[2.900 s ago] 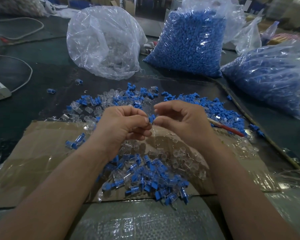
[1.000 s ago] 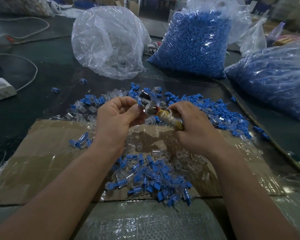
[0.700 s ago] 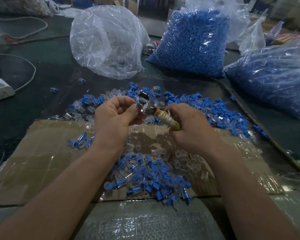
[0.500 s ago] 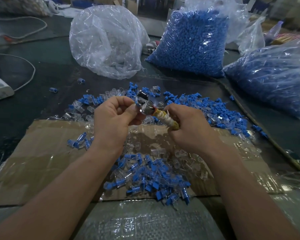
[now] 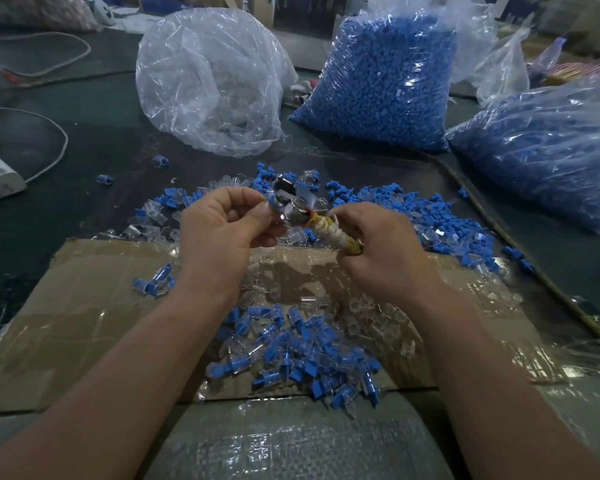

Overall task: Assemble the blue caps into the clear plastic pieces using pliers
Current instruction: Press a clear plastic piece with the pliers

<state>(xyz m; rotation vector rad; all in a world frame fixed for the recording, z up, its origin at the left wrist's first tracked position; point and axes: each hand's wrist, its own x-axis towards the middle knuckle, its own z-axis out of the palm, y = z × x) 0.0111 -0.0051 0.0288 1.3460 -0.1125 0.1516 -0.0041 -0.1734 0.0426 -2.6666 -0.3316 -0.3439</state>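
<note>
Head view: pinching a blue cap (image 5: pixel 273 204) between thumb and forefinger of the left hand (image 5: pixel 222 230), right up against the metal head of the pliers (image 5: pixel 293 211). Gripping the tape-wrapped handle in the right hand (image 5: pixel 385 251), fingers curled round it, above the cardboard (image 5: pixel 84 323) and the heap of assembled pieces (image 5: pixel 291 355).

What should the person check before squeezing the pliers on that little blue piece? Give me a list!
1. Right hand grips the pliers by the wrapped handle: ok.
2. Left hand pinches the little piece at the pliers' head: ok.
3. Blue cap sits straight in its clear part: cannot tell, too small.
4. Left fingertips are out of the jaws: cannot tell, very close.
5. Cardboard has space beside the capped pile: ok.
</note>
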